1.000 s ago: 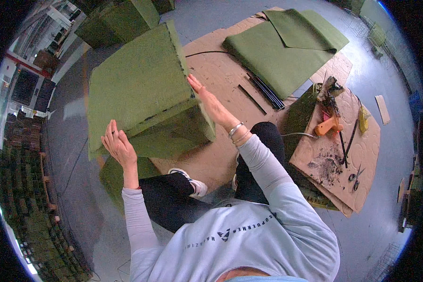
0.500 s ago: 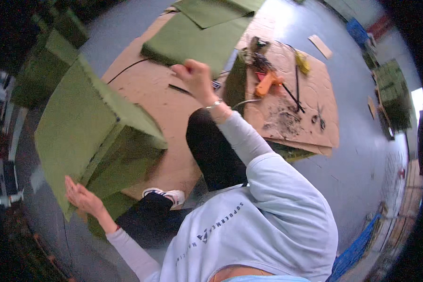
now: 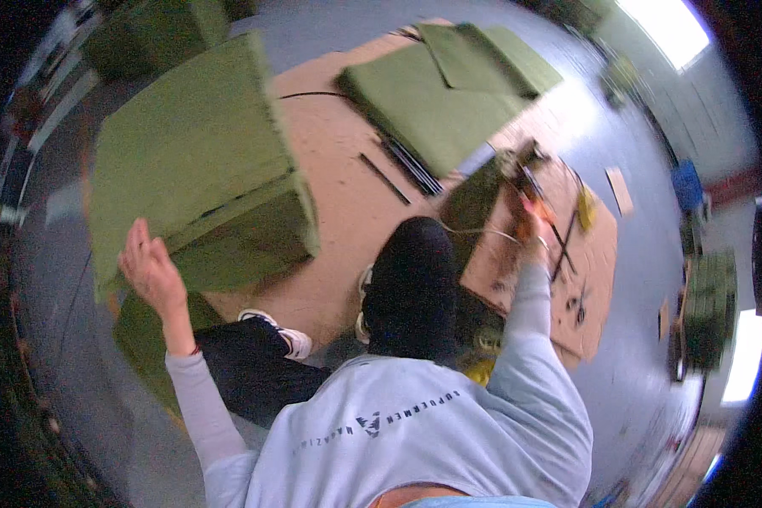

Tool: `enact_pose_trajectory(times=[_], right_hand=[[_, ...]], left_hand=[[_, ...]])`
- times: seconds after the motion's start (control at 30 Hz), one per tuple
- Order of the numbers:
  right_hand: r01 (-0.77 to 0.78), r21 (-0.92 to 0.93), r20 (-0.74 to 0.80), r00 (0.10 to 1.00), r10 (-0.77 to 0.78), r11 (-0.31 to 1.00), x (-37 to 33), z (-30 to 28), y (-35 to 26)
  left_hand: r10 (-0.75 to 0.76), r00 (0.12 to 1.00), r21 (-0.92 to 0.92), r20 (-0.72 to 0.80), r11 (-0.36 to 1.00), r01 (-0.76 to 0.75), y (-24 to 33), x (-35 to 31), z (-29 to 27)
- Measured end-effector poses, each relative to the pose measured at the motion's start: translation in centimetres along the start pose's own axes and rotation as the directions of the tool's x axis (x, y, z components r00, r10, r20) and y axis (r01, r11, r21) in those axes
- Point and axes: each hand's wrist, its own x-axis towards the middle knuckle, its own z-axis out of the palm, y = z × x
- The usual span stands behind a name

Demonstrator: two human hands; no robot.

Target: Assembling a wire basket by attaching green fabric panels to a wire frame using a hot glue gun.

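Observation:
A large green box-like piece of felt-like sheet (image 3: 186, 144) stands at the left, its seam edges dark. My left hand (image 3: 154, 273) lies against its near edge with the fingers stretched out, holding nothing. To the right, my right hand (image 3: 533, 241) is closed around an orange glue gun (image 3: 534, 208) above a cardboard-topped stand (image 3: 597, 267). The hand hides much of the gun, and motion blurs it. A pale cord (image 3: 483, 230) runs from beside the gun toward my knee.
Black scissors (image 3: 577, 306), dark sticks (image 3: 564, 250) and a yellow item (image 3: 586, 207) lie on the stand. Folded green sheets (image 3: 436, 93) and dark strips (image 3: 408, 166) lie on the floor cardboard (image 3: 339, 161). A green stack (image 3: 709, 309) stands far right.
My right hand has moved right and down from above the floor cardboard onto the glue gun and closed on it. My left hand stays by the green box's edge; the view has turned.

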Motion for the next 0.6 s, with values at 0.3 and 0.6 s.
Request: enact_pose_trajectory(times=[0.3,0.6], right_hand=[[-0.252,0.936,0.281,0.956,-0.090,0.245,-14.2,-14.2,-33.2],[-0.165,0.967,0.251,0.761,-0.598,0.196,-17.0,-18.3,-48.4]], left_hand=[[-0.021,1.000,0.314,0.018,0.949,0.014,-3.1,-0.9,-8.1],[-0.034,0.999,0.282,0.007,0.959,0.031,-2.7,-0.6,-7.9]])
